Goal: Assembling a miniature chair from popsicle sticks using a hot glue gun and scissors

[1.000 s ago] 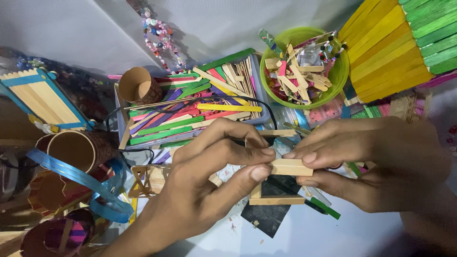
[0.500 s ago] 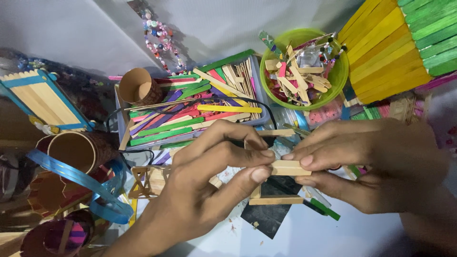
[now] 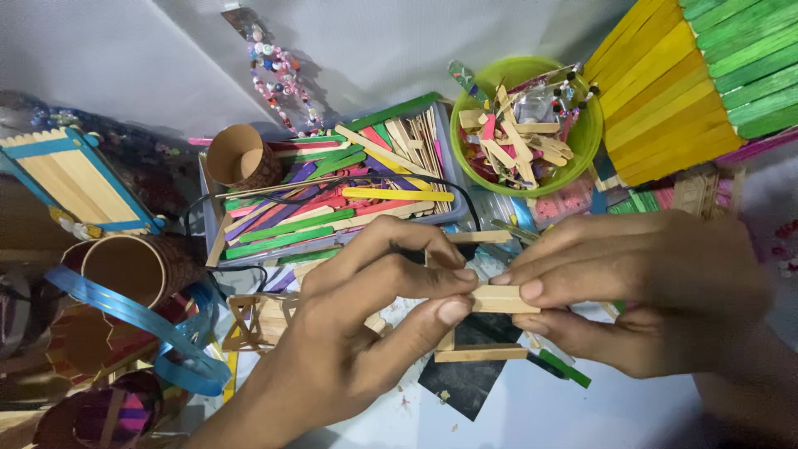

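My left hand [image 3: 357, 333] and my right hand [image 3: 640, 291] meet at the middle, both pinching a small plain wooden stick piece [image 3: 499, 299] between thumb and fingers. The piece lies level above a little frame of plain sticks [image 3: 478, 353] and a black square card [image 3: 465, 382]. A green stick [image 3: 565, 368] pokes out under my right hand. Whether the piece touches the frame is hidden by my fingers.
A tray of coloured craft sticks [image 3: 324, 208] lies behind my hands, a green bowl [image 3: 524, 75] of stick scraps at the back right. A yellow and green stick roof [image 3: 690, 75] stands far right. Cardboard tubes [image 3: 133, 266], blue ribbon [image 3: 125, 312] and a blue-edged stick panel [image 3: 66, 183] crowd the left.
Both hands stay clamped on the stick piece; they have shifted only slightly, and the view has drifted a little.
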